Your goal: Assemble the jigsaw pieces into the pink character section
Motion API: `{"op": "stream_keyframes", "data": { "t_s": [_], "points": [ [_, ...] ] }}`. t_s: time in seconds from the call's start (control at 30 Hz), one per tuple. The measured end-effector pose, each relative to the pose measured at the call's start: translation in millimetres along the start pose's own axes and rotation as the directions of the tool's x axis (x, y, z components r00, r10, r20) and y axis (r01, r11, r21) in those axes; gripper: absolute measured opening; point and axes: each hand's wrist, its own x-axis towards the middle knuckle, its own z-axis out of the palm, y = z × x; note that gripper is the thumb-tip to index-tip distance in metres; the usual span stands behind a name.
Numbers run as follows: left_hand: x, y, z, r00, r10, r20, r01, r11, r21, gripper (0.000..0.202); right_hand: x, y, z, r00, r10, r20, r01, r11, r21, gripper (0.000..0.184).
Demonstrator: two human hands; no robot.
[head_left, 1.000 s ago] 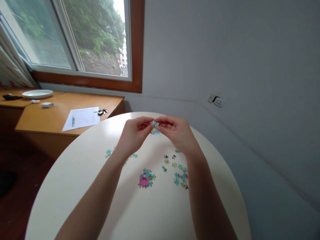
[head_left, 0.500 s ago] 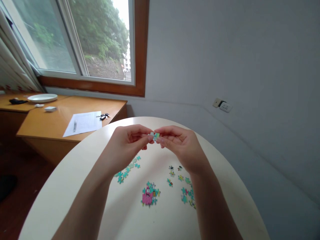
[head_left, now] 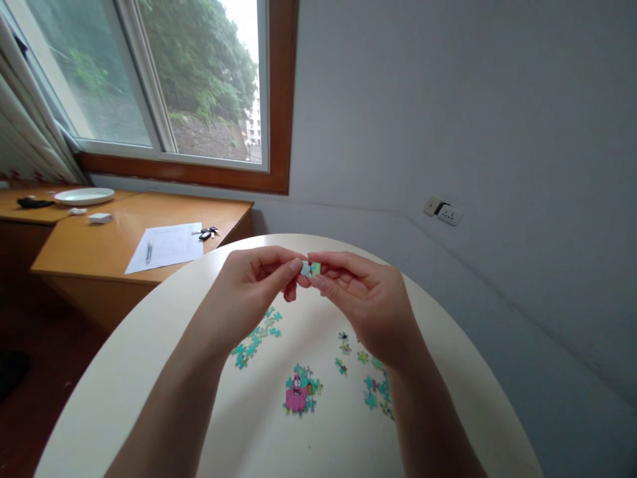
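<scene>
Above the far part of a round white table (head_left: 259, 445), my left hand (head_left: 251, 292) and my right hand (head_left: 371, 302) meet fingertip to fingertip. Between them are small puzzle pieces (head_left: 310, 269), pale blue on the left and yellow-green on the right. Each hand pinches one side with thumb and forefinger; whether the pieces are joined I cannot tell. Below lies a partly joined puzzle section (head_left: 298, 393) with a pink cartoon figure. Teal puzzle pieces (head_left: 256, 342) lie by my left forearm. Loose puzzle pieces (head_left: 341, 365) and a cluster of puzzle pieces (head_left: 378, 392) sit near my right forearm, which partly covers them.
At the left stands a wooden desk (head_left: 89, 249) with a sheet of paper (head_left: 169, 245), a pen (head_left: 149, 250), keys (head_left: 206, 234), a small white box (head_left: 100, 218) and a white plate (head_left: 84, 196). Behind are a window (head_left: 199, 79) and a wall socket (head_left: 449, 214).
My fingers have shifted slightly around the puzzle pieces, showing more of them. My right hand has lowered and turned a little. The puzzle pieces on the table stay in place.
</scene>
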Motion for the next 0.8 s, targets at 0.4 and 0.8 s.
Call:
{"op": "stream_keyframes", "data": {
  "t_s": [0.4,0.8],
  "points": [
    [-10,10,1.0,0.994,0.071,-0.084,-0.058,0.987,0.151,0.013,-4,-11,-8,0.998,-0.056,-0.027,0.050,0.978,-0.202,0.020],
    [-13,9,-2.0,0.975,0.172,-0.142,-0.100,0.907,0.410,0.009,-5,-15,-11,0.997,-0.077,-0.019,0.067,0.947,-0.315,0.021]
  ]
}}
